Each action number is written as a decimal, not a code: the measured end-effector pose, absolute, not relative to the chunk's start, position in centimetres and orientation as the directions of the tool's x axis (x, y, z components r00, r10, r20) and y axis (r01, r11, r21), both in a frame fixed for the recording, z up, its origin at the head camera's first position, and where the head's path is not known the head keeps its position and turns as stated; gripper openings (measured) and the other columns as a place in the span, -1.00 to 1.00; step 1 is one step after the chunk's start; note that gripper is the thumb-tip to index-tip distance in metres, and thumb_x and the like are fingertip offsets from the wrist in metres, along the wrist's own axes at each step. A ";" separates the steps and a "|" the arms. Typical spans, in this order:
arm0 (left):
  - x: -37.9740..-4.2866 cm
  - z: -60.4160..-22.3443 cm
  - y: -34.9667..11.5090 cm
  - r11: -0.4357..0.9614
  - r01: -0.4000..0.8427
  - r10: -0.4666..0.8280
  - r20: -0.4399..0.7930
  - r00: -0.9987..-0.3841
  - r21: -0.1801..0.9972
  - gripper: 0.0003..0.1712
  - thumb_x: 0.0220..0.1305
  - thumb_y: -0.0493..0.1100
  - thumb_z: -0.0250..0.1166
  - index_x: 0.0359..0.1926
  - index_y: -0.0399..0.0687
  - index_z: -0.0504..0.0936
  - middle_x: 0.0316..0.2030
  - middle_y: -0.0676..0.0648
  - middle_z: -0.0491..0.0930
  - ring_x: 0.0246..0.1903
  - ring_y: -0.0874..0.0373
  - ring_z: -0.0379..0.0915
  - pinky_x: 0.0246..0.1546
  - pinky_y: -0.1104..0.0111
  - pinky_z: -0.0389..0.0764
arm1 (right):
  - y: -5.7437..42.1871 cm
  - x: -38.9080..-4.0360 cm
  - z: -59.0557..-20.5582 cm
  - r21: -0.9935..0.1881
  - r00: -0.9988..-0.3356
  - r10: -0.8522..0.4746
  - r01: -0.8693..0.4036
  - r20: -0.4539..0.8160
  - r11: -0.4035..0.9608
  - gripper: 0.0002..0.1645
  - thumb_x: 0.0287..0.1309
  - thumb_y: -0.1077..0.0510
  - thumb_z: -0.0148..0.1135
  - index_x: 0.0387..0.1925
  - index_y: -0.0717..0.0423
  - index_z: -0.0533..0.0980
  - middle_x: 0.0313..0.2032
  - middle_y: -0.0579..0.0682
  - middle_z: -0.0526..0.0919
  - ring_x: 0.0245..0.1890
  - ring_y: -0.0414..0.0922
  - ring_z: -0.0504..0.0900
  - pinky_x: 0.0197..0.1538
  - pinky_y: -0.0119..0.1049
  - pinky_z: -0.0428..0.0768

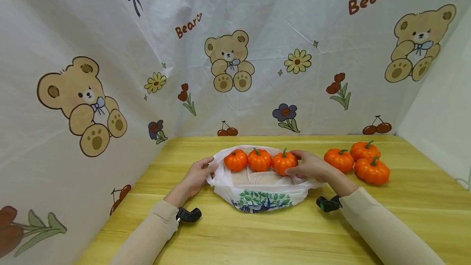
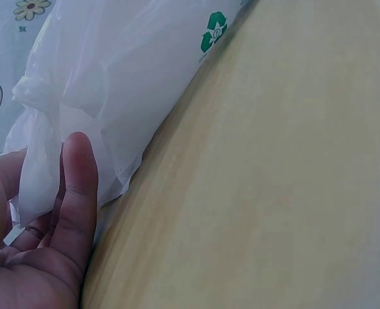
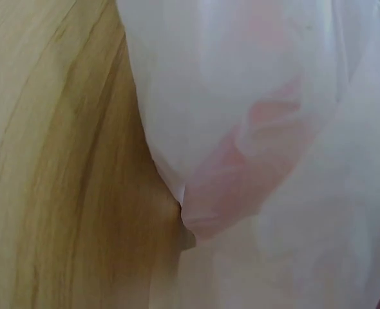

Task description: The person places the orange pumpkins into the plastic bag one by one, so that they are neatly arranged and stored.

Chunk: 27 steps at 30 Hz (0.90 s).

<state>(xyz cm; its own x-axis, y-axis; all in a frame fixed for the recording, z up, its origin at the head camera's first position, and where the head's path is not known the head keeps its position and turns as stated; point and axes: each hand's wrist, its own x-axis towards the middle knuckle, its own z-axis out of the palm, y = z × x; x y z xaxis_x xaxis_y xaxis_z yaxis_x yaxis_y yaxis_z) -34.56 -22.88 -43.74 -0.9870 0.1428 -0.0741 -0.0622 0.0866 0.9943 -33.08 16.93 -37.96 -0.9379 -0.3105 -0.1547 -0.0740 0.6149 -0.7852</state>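
A white plastic bag point(image 1: 263, 179) with a green and blue tree print lies on the table, its mouth facing up. Two orange toy pumpkins, a left one point(image 1: 236, 160) and a middle one point(image 1: 259, 160), sit in a row in the mouth. At the row's right end, my right hand point(image 1: 309, 165) grips a third pumpkin point(image 1: 283, 162) between thumb and fingers. My left hand point(image 1: 196, 176) pinches the bag's left side; in the left wrist view, gathered film point(image 2: 40, 161) runs between thumb and fingers. White film point(image 3: 241, 129) covers most of the right wrist view, with a reddish shape showing through.
Three more orange pumpkins stand grouped at the right of the wooden table point(image 1: 235, 236): one at left point(image 1: 339, 160), one behind point(image 1: 365, 150), one in front point(image 1: 372, 171). A bear-print cloth point(image 1: 257, 105) hangs behind and along the left. Black wrist-worn devices point(image 1: 189, 215) stick out below both hands.
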 end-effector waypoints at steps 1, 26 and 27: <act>-34.6 -43.7 -22.9 0.087 -0.062 0.144 -0.074 -0.987 0.994 -0.36 0.51 -0.10 0.26 0.52 -0.09 0.34 -0.21 -0.08 0.50 -0.39 0.18 0.45 -0.43 0.43 0.53 | 16.9 -33.1 -37.9 -0.780 -0.938 -0.308 -0.075 -0.156 0.621 0.10 0.19 0.05 0.49 0.57 0.27 0.09 0.44 0.40 0.27 0.21 0.18 0.48 0.18 -0.04 0.66; -34.5 -43.7 -22.9 0.080 -0.070 0.150 -0.082 -0.985 0.994 -0.38 0.51 -0.11 0.26 0.50 -0.08 0.37 -0.23 -0.07 0.50 -0.39 0.18 0.47 -0.40 0.41 0.55 | 17.0 -32.6 -37.2 -0.698 -0.968 -0.244 -0.133 -0.061 0.704 0.04 0.20 -0.01 0.47 0.54 0.22 0.15 0.45 0.35 0.28 0.16 0.21 0.57 0.24 0.09 0.59; -34.5 -43.7 -22.9 0.079 -0.070 0.150 -0.081 -0.985 0.994 -0.37 0.51 -0.11 0.26 0.51 -0.09 0.36 -0.22 -0.07 0.50 -0.39 0.18 0.47 -0.40 0.41 0.56 | 17.0 -32.5 -37.1 -0.687 -0.968 -0.245 -0.144 -0.051 0.712 0.02 0.22 -0.02 0.45 0.54 0.23 0.16 0.45 0.36 0.29 0.21 0.25 0.55 0.29 0.15 0.53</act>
